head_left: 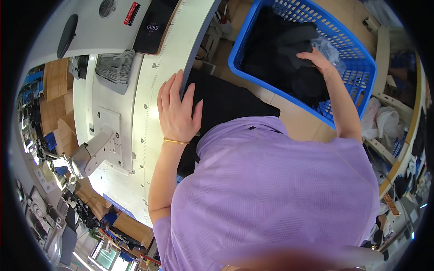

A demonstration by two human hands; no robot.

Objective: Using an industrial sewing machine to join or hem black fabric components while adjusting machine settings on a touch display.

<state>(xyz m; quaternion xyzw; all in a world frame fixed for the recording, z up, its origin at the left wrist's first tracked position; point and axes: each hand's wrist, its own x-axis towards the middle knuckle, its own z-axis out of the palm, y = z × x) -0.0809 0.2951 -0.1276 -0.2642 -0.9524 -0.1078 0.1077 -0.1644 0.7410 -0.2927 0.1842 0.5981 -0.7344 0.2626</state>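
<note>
My left hand (175,113) lies flat on the edge of the white sewing machine table (149,95), fingers stretched out and holding nothing. My right arm reaches into a blue plastic basket (266,86) on the right. There my right hand (320,61) grips the dark cloth (296,38) at the top of a heap of black fabric; the thumb shows and the other fingers are partly hidden. Clear plastic wrapping (328,52) lies beside that hand, against the basket's side.
A stack of grey cut pieces (115,67) and a phone (153,27) lie on the table, near the machine's body (86,22). A metal bracket (99,147) stands on the tabletop. White plastic bags (386,122) sit on a rack at the right.
</note>
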